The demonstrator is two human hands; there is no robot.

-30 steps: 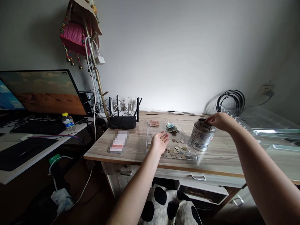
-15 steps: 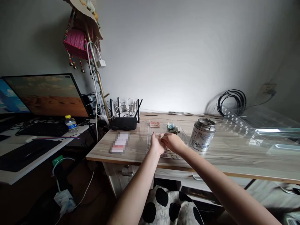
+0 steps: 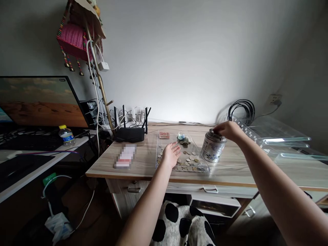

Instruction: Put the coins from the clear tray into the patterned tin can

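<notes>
Right hand (image 3: 227, 130) first: it's sitting on top of the tin (image 3: 213, 150), fingertips bunched together and pointing down at the lid. I cannot tell whether anything is pinched between them. The tin stands upright on the tabletop (image 3: 230, 169), directly under that hand.

Over to my left hand (image 3: 171, 154): it's open, fingers loosely spread, gripping nothing, and hovers low over the clear tray (image 3: 157, 150). Coins (image 3: 191, 160) lie scattered in the tray, just right of this hand and under it. Past its fingertips, crumpled banknotes (image 3: 182, 138) and a reddish note (image 3: 164, 135) lie at the tray's far end. Left of it there's a blurred packet (image 3: 125, 155), and beyond that a black router (image 3: 129, 134).
</notes>
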